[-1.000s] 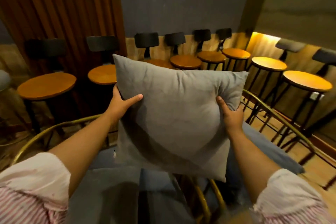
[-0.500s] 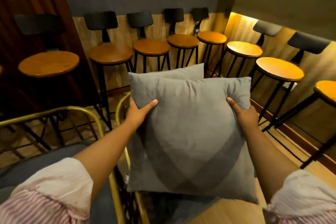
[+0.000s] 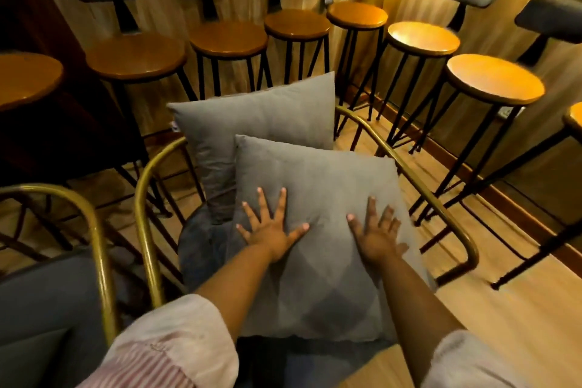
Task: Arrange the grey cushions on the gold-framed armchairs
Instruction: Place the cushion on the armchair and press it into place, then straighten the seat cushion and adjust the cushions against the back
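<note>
The person has two bare arms. The left hand and the right hand wear no rings and no gloves. The left sleeve is short and loose, whitish at the cuff with thin red and white stripes higher up. The right sleeve looks the same.

Armchair in front of me: gold tube frame, dark blue-grey seat. Two grey cushions on it. Rear cushion stands upright at the back of the seat. Front cushion leans against it, lower edge on the seat, overlapping its bottom right part. My hands press flat on the front cushion. Second armchair just beside, on my left. Both stand on the wooden floor.
</note>
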